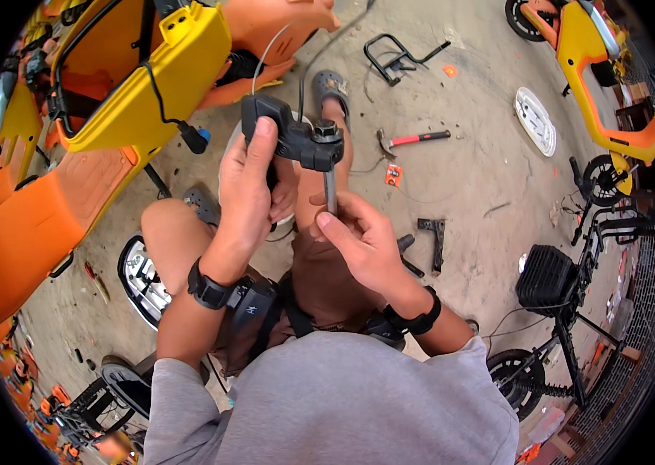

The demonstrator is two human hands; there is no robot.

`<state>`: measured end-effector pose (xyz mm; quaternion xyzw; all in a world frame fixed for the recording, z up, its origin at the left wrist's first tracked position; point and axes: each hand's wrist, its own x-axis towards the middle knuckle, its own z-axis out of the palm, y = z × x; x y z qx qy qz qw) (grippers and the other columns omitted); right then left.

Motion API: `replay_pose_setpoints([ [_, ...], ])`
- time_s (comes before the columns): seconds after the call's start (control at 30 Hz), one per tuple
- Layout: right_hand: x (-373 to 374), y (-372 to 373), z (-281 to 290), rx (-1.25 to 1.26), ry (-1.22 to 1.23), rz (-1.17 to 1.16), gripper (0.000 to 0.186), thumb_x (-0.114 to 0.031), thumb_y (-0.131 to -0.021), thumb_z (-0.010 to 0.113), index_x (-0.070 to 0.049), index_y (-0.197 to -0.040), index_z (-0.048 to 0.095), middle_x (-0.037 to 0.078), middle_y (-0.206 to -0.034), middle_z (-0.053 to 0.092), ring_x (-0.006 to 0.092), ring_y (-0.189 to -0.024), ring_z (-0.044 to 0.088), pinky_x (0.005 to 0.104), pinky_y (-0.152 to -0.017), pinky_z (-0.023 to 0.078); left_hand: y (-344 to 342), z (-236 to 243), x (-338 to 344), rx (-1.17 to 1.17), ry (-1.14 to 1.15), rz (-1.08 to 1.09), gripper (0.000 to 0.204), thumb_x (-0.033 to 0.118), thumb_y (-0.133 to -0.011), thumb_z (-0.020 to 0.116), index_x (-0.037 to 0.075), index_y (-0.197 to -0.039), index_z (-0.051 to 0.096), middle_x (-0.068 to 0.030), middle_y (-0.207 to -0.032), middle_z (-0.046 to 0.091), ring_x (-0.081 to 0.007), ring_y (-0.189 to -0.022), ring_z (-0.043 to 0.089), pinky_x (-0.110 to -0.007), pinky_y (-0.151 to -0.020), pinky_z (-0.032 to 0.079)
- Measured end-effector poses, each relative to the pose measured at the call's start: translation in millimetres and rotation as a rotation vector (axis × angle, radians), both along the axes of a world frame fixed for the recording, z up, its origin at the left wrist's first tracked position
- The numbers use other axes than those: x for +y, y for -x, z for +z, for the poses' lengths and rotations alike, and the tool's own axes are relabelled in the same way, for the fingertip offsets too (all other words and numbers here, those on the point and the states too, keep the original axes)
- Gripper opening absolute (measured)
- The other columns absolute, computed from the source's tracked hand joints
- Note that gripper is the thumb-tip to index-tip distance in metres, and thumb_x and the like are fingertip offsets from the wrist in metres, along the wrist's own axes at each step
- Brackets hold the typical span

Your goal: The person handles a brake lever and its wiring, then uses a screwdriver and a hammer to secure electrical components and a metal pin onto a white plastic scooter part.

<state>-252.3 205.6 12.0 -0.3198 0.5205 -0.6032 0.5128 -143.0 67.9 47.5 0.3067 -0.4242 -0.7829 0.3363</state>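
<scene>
My left hand [246,186] is closed around a black plastic housing [269,124], its thumb lying along the side. Two thin cables rise from this housing, and at its right end is a clamp-like block with a dark bolt-like top [326,130]. A grey metal rod [330,190] points down from that block. The fingers of my right hand [358,236] pinch the rod's lower part. Whether the rod is a tool or part of the assembly, I cannot tell. Both hands are above my lap, between my legs.
A red-handled hammer [420,139], a black bracket [433,244], a black tubular frame [401,58] and a white oval tray [535,122] lie on the floor. Yellow-orange scooter bodywork [149,93] stands close at left. A bare scooter frame [567,341] is at right.
</scene>
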Motion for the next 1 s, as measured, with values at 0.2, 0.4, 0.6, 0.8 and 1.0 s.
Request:
replay_pose_setpoints([
  [0.2, -5.7, -25.5, 27.9, 0.085, 0.046, -0.145, 0.040, -0.007, -0.099, 0.059, 0.001, -0.138, 0.051, 0.011, -0.117, 0.066, 0.0116, -0.092, 0.065, 0.0262, -0.078, 0.055, -18.5, 42.0, -21.7, 0.091, 0.258, 0.117, 0.039, 0.043, -0.105, 0.051, 0.005, -0.097, 0.053, 0.0005, -0.048, 0.038, -0.0093, -0.033, 0.030, -0.025, -0.033, 0.022],
  [0.4, 69.7, 21.7, 82.3, 0.401, -0.009, -0.416, 0.035, -0.005, -0.099, 0.057, 0.000, -0.133, 0.055, 0.015, -0.112, 0.067, 0.0147, -0.078, 0.068, 0.0264, -0.067, 0.055, -24.9, 56.4, -51.2, 0.098, 0.322, 0.105, 0.040, 0.044, -0.100, 0.061, 0.009, -0.087, 0.048, 0.0027, -0.051, 0.039, -0.0053, -0.034, 0.030, -0.023, -0.031, 0.020],
  [0.6, 76.0, 62.3, 126.6, 0.363, 0.014, -0.296, 0.034, -0.017, -0.101, 0.055, 0.003, -0.128, 0.058, 0.014, -0.102, 0.067, 0.0188, -0.082, 0.068, 0.0307, -0.071, 0.055, -37.9, 22.0, -66.3, -0.203, 0.543, 0.082, 0.043, 0.037, -0.093, 0.073, -0.003, -0.105, 0.064, -0.0001, -0.075, 0.059, -0.0048, -0.068, 0.050, -0.024, -0.059, 0.041],
  [0.8, -52.5, 40.5, 91.4, 0.249, -0.311, 0.102, 0.054, -0.028, -0.100, 0.061, 0.005, -0.141, 0.048, 0.014, -0.126, 0.062, 0.0248, -0.114, 0.063, 0.0408, -0.098, 0.051, -28.6, -9.1, -65.7, -0.268, 0.459, 0.043, 0.054, 0.039, -0.091, 0.073, -0.006, -0.117, 0.060, -0.0073, -0.091, 0.066, -0.0078, -0.079, 0.058, -0.025, -0.069, 0.048],
  [1.0, -123.6, 49.3, 39.1, -0.078, -0.178, 0.312, 0.060, -0.024, -0.096, 0.070, 0.005, -0.143, 0.046, 0.014, -0.129, 0.060, 0.0250, -0.109, 0.066, 0.0400, -0.092, 0.056, -24.2, -19.2, -80.0, -0.277, 0.361, 0.044, 0.065, 0.045, -0.090, 0.072, -0.003, -0.129, 0.052, -0.0142, -0.107, 0.065, -0.0159, -0.092, 0.062, -0.030, -0.080, 0.051],
])
